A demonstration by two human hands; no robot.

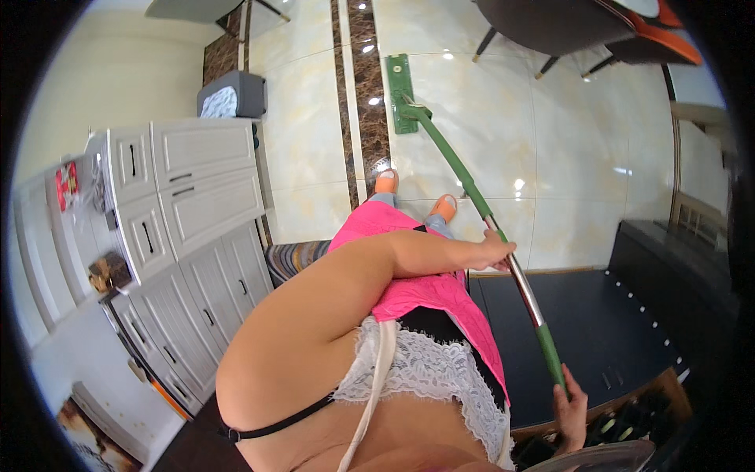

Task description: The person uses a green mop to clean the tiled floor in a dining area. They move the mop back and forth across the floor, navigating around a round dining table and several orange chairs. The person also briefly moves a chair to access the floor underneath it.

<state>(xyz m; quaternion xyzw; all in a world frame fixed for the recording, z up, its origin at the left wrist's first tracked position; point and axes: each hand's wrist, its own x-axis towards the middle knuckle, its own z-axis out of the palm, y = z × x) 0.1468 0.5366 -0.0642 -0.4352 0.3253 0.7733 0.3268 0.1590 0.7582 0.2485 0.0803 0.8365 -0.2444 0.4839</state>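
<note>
A flat mop with a green head (399,82) lies on the glossy tile floor, along the edge of a dark brown marble strip. Its green and chrome pole (522,286) slants from the head down towards the lower right. My left hand (494,251) crosses in front of my body and grips the pole on the metal section, just below the upper green sleeve. Lower down, my right hand (570,407) is closed around the green end grip (550,354). Orange slippers (386,182) on my feet stand a short way from the mop head.
White cabinets (206,171) with dark handles run along the left, with a grey box-like item (250,94) beyond them. Chairs (548,26) with thin dark legs stand at the upper right. A black panel-like surface (566,312) lies right of me, and a striped mat (295,259) left.
</note>
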